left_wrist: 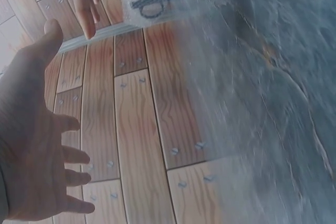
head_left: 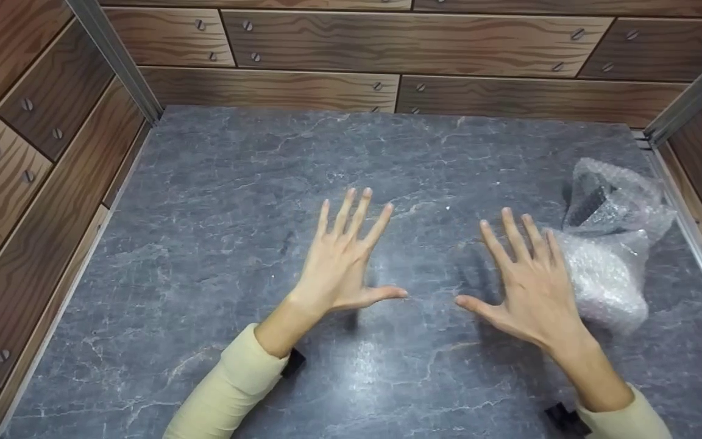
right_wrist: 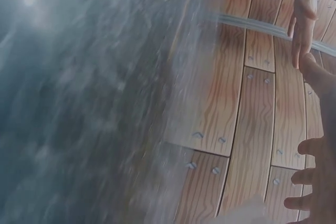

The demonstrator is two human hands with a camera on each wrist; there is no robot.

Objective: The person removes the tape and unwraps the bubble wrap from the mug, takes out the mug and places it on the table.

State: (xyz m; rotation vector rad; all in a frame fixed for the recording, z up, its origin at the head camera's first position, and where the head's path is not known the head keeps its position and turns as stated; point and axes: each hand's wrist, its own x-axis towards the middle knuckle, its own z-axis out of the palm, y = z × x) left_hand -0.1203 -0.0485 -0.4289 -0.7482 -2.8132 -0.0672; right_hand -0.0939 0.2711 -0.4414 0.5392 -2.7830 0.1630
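Observation:
Fingers spread and thumb stretched inward, my left hand [head_left: 337,265] hovers over the middle of the grey marbled table [head_left: 217,183] and holds nothing. My right hand [head_left: 537,292] is likewise spread out and bare, further right. Right behind its fingers lies a clear bubble-wrapped bundle [head_left: 610,280], partly overlapped by the hand in the head view. A second bubble-wrapped bundle [head_left: 637,195], with something dark inside, sits just beyond the first. In the left wrist view, a red ring shape and a dark ring shape show through the bubble wrap [left_wrist: 128,9].
Wood-plank-patterned panels [head_left: 418,42] wall the table at the back and both sides. Metal rails [head_left: 116,58] stand at the back corners, and another metal strip [head_left: 701,256] runs along the right edge. Small dark wrist mounts [head_left: 293,364] sit under the sleeves.

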